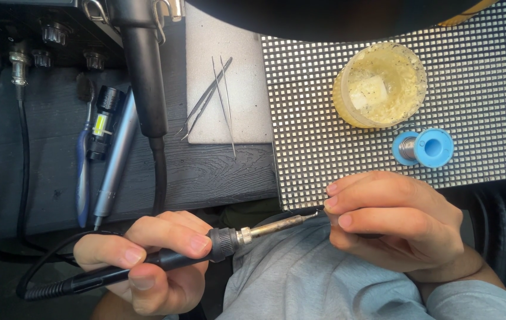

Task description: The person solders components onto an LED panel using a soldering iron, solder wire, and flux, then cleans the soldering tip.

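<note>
At the panel's near edge: left hand [140, 261] wrapped around the soldering iron [205, 249], tip meeting the right hand [395, 225].
Right fingertips [339, 204] pinched narrow; what they hold is hidden. Advisable: brace both wrists, keep fingers off hot metal. Iron lies near-horizontal over the lap, LED panel [324, 148] just beyond.

Matt black rubbery soldering iron [164, 259], shiny metal tweezers [214, 98], rough dark wooden bench [217, 172].

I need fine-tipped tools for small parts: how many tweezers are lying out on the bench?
2, both on the white foam pad: one pair of tweezers slants toward its lower left corner, the other points down past its front edge.
</note>
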